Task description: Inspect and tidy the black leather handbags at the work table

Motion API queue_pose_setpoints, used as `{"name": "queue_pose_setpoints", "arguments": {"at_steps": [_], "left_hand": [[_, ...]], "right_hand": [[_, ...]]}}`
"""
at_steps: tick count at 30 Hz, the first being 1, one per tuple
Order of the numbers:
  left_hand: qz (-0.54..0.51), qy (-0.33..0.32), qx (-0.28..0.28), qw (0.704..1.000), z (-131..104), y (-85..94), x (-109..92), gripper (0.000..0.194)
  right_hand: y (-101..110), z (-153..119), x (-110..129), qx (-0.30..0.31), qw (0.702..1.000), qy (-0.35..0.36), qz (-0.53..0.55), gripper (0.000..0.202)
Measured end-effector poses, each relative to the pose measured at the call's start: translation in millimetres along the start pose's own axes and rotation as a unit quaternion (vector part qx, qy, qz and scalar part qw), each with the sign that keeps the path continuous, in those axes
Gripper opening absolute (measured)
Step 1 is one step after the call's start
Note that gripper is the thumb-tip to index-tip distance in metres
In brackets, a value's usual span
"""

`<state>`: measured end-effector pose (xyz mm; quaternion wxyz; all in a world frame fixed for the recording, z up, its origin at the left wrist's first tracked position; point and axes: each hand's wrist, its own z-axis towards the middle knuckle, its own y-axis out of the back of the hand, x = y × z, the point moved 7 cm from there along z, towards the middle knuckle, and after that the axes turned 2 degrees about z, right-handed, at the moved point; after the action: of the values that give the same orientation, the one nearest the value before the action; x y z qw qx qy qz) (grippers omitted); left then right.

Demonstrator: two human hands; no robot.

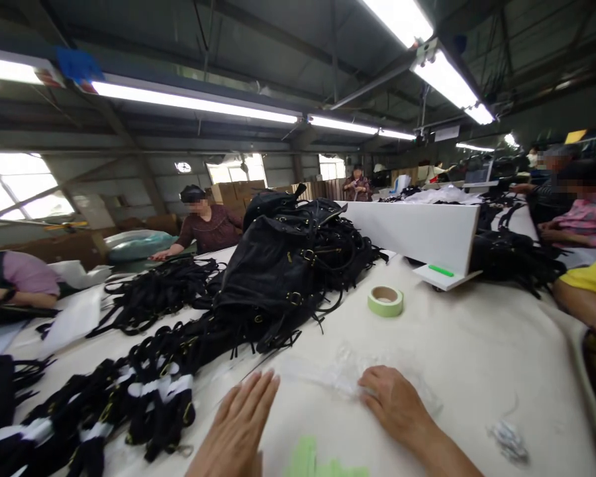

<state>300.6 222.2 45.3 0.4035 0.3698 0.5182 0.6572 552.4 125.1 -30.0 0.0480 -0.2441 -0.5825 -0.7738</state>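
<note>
My left hand (241,424) is stretched out flat with its fingers together, over the pale table covering, and holds nothing. My right hand (397,404) has its fingers curled onto a crumpled clear plastic bag (345,371), which is blurred and hard to tell from the cloth. Strips of light green tape (305,457) lie at the near edge between my hands. Left of my left hand are bundled black straps (151,404) with white wraps and gold-coloured clips. Beyond my hands stands a roll of green tape (386,306).
Black bags (263,265) are heaped mid-table, with loose black straps (163,291) to their left. A white board (412,228) stands upright behind, a green pen-like object (441,270) by its foot. A crumpled silvery scrap (509,440) lies right. Several people sit around.
</note>
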Motion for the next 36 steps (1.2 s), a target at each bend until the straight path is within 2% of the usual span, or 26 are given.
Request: {"name": "queue_pose_setpoints", "arguments": {"at_steps": [2,5,8,11,14,16,18,21,23,25,26,28,31,33,36], "left_hand": [[0.032,-0.009,0.143,0.989,55.6,-26.8,-9.3,0.100],[0.026,-0.045,0.187,0.981,122.6,-54.6,-26.8,0.113],[0.015,-0.074,0.205,0.976,156.2,-80.7,-33.9,0.110],[-0.004,-0.096,0.183,0.978,164.9,-89.4,-29.0,0.082],[-0.021,-0.096,0.156,0.983,160.1,-87.8,-19.8,0.043],[-0.025,-0.086,0.155,0.984,152.3,-89.7,-17.9,0.027],[-0.026,-0.076,0.164,0.983,142.4,-95.4,-23.1,0.025],[-0.025,-0.070,0.186,0.980,126.0,-105.5,-44.3,0.019],[-0.032,-0.073,0.201,0.976,116.5,-106.8,-61.1,0.017],[-0.052,-0.080,0.210,0.973,110.4,-100.1,-72.3,0.009],[-0.064,-0.084,0.208,0.972,109.6,-93.9,-73.8,0.011],[-0.085,-0.079,0.187,0.975,114.4,-79.3,-65.4,0.015],[-0.075,-0.030,0.129,0.988,138.8,-66.4,-30.6,0.028],[-0.049,-0.007,0.111,0.993,161.1,-71.6,-9.4,0.035],[-0.013,-0.024,0.120,0.992,190.0,-91.4,-0.6,0.037]], "right_hand": [[-2.6,-0.2,-2.2,0.007,1.000,-0.005,0.003,0.018],[-5.9,-0.4,-5.0,0.016,0.999,-0.026,0.017,0.017],[-8.2,1.5,-6.1,0.033,0.998,-0.045,0.028,0.014],[-10.2,3.4,-5.8,0.048,0.997,-0.056,0.028,0.012],[-9.8,2.4,-3.5,0.035,0.998,-0.052,0.023,0.016],[-8.7,-0.2,-2.3,0.023,0.998,-0.054,0.023,0.015],[-4.8,-3.2,-1.7,0.002,0.998,-0.062,0.025,0.022],[2.4,-5.9,1.5,-0.020,0.997,-0.061,0.035,0.061],[0.0,-5.9,4.6,0.018,0.998,-0.054,0.041,0.076],[-7.4,-5.9,6.8,0.085,0.994,-0.054,0.041,0.074],[-11.3,-6.1,7.2,0.116,0.991,-0.060,0.037,0.069],[-17.3,-6.1,7.7,0.157,0.984,-0.073,0.028,0.061],[-21.5,-4.4,9.4,0.173,0.981,-0.087,0.014,0.060],[-22.7,-2.9,10.8,0.171,0.981,-0.088,0.011,0.059],[-26.0,-2.6,11.4,0.183,0.979,-0.082,0.017,0.060]]}}
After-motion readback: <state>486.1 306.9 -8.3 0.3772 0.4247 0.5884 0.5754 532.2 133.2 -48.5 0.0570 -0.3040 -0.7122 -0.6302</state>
